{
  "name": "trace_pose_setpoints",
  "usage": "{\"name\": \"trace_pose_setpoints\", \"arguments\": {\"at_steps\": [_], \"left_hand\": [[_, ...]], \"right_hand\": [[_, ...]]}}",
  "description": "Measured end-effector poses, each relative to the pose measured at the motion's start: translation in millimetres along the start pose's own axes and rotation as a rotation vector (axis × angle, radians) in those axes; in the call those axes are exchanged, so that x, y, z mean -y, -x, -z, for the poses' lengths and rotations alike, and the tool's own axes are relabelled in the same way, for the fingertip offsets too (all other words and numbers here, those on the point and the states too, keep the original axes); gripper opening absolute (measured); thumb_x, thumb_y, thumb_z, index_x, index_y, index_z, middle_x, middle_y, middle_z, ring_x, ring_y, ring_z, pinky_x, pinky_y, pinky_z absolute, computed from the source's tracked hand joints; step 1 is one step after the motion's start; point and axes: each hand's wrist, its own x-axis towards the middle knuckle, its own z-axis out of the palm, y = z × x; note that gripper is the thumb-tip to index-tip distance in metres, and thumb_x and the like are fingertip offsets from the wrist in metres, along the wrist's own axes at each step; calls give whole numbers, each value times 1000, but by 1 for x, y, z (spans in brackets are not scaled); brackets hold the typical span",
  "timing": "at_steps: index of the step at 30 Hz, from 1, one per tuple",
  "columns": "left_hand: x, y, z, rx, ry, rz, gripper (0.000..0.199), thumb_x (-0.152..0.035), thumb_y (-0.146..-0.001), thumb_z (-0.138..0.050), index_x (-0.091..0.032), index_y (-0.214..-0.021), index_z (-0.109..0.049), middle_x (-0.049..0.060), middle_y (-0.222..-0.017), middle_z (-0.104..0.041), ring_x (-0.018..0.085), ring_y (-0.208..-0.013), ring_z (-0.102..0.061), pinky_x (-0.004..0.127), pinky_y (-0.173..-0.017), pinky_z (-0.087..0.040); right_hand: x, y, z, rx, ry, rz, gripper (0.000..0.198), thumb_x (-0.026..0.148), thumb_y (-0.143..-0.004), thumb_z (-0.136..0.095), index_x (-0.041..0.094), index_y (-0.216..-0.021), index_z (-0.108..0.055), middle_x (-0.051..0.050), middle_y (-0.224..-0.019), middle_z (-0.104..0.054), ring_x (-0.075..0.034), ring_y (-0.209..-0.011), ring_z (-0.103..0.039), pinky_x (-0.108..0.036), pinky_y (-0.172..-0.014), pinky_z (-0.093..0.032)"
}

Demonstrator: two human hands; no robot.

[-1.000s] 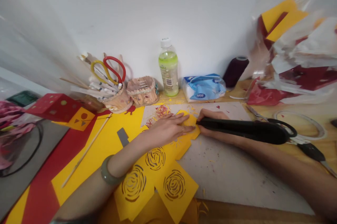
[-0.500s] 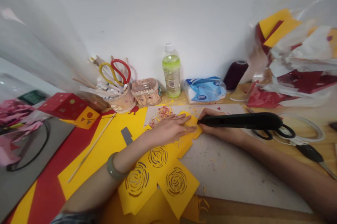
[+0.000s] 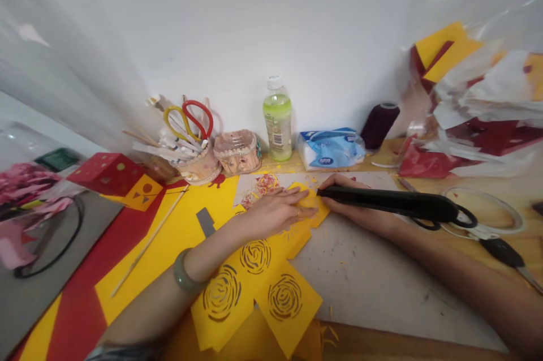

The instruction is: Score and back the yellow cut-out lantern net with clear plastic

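In the head view, held the left hand [image 3: 280, 213] flat on a piece of smooth yellow card [image 3: 313, 202], palm down, fingers stretched and slightly parted, pressing rather than gripping. Gripped a long, slim black tool with a rounded far end [image 3: 390, 202] in the curled fingers of the right hand [image 3: 350, 212], near its narrow tip. Had the card between both hands, tip close at its right side; could not tell about contact between the two.

Saw nearer the body yellow card sheets pierced with curved slits in round rose patterns [image 3: 285, 297], overlapping at angles. Found to the right a flat, dull grey board [image 3: 373, 282] speckled with crumbs, and beyond the left hand a loose heap of red and yellow paper shreds [image 3: 267, 183]. Noted a thin, pale wooden stick [image 3: 148, 243] lying across a broad yellow sheet [image 3: 178, 231].

Saw along the wall a pink, frilly-rimmed cup [image 3: 199, 168] filled with white sticks and scissors with one red and one yellow loop [image 3: 211, 123]; next to it, a low pink scallop-edged box [image 3: 237, 163]; then a clear, white-capped plastic bottle [image 3: 278, 129] containing pale green liquid. Saw at far right a crinkled transparent plastic bag [image 3: 487, 95] stuffed with red, yellow and white pieces.
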Motion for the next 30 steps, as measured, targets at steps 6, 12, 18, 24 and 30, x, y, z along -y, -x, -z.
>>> {"name": "trace_pose_setpoints", "arguments": {"at_steps": [6,12,18,24,30], "left_hand": [[5,-2,-10,-42,-129,-66,38,-22,-94,-43,-31,-131,-47,8,-143,-40,24,-131,-38,50,-106,-28],[4,-4,-12,-94,-143,-84,36,-16,-91,-47,-25,-125,-54,12,-136,-49,25,-125,-46,44,-103,-36],[6,-7,-6,-149,163,-35,29,-17,-92,-44,-18,-115,-62,7,-125,-59,17,-118,-53,30,-102,-41],[7,-33,6,-167,289,308,26,-15,-83,-51,-23,-100,-69,3,-100,-71,19,-93,-64,34,-84,-47],[5,-60,5,-179,354,468,15,-29,-72,-65,-21,-84,-70,4,-84,-71,21,-78,-63,31,-67,-46]], "right_hand": [[1,-1,1,-15,-2,8,15,33,-80,-56,21,-88,-57,-3,-85,-64,-19,-80,-58,-33,-74,-46],[-6,-1,-3,-26,-10,8,14,33,-81,-57,23,-90,-59,-1,-85,-64,-18,-79,-59,-31,-74,-47],[-13,-3,-8,-177,-22,-50,22,38,-80,-58,24,-97,-58,-2,-96,-65,-21,-91,-59,-36,-83,-45],[-8,0,-9,-181,-88,-131,25,43,-82,-56,24,-98,-56,0,-76,-64,-17,-67,-61,-31,-64,-50],[6,4,-8,-153,-227,-187,27,45,-84,-52,24,-101,-52,1,-69,-63,-15,-63,-62,-26,-59,-52]]}}
